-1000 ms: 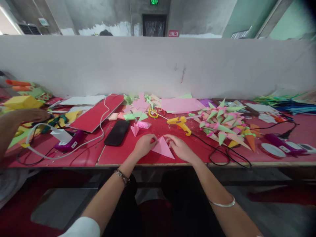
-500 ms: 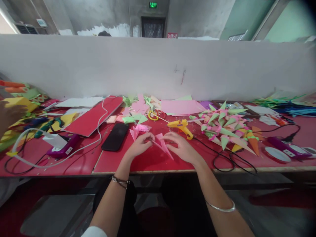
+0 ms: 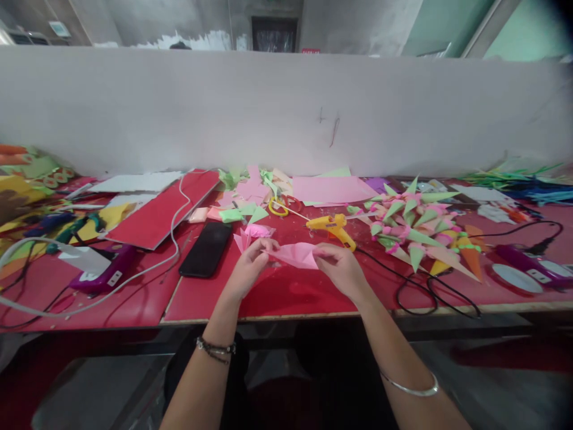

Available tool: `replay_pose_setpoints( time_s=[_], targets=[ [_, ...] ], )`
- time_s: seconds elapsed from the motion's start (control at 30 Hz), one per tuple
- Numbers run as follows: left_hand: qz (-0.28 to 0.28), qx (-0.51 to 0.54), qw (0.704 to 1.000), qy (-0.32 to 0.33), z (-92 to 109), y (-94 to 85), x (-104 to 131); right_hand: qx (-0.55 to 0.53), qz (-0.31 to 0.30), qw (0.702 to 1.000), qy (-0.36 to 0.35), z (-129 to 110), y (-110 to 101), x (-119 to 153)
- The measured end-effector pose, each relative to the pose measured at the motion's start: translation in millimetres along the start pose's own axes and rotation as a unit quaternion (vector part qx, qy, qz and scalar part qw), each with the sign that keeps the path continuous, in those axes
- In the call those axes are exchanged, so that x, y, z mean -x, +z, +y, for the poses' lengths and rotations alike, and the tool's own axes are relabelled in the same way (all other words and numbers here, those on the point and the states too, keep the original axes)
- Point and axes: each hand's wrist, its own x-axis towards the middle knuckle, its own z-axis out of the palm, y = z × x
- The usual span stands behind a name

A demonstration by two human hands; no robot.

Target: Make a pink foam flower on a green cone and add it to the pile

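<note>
A pink paper piece (image 3: 293, 255) is stretched between my two hands, just above the red tabletop. My left hand (image 3: 256, 263) pinches its left end, and my right hand (image 3: 338, 263) has the right end between thumb and fingers. Folded pink paper (image 3: 242, 240) lies beside my left hand, with a bright pink bundle (image 3: 258, 231) behind it. Behind my right hand rests a yellow glue gun (image 3: 333, 227).
A black phone (image 3: 206, 249) and a purple power strip (image 3: 105, 270) lie to the left. Pink-and-green paper cones (image 3: 409, 224) are piled at right, near a looping black cable (image 3: 394, 276). Yellow-handled scissors (image 3: 278, 206) lie behind. A white partition (image 3: 268, 113) stands at the back.
My right hand has moved slightly right. The pink paper, earlier folded and pointing down, is now spread sideways between my hands. The view has shifted slightly.
</note>
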Motion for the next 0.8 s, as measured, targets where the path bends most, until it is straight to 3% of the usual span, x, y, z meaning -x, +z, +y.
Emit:
replay_pose_setpoints(
  time_s=[0.13,0.23,0.33,0.4,0.5,0.57,0.73,0.8],
  targets=[
    [0.053,-0.045,0.998,-0.001,0,7.3,1,-0.011,0.09,0.994,0.059,2,6,4],
    [0.11,-0.058,0.992,-0.004,2,12.5,2,-0.044,0.132,0.988,0.064,1,12,5],
    [0.196,0.05,0.979,-0.011,-1,18.9,1,-0.077,0.17,0.98,0.07,-2,18,5],
    [0.223,0.128,0.965,-0.057,-5,24.4,1,-0.085,0.193,0.975,0.076,-4,21,5],
    [0.19,0.164,0.958,-0.139,-10,32.9,3,-0.085,0.205,0.972,0.077,-6,24,6],
    [0.164,0.149,0.962,-0.159,-11,36.6,5,-0.087,0.186,0.975,0.08,-6,24,7],
    [0.156,0.086,0.974,-0.141,-12,36.6,7,-0.149,0.157,0.972,0.096,-5,26,9],
    [0.159,0.067,0.976,-0.13,-11,36.2,7,-0.185,0.11,0.97,0.112,-6,28,10]
  ],
)
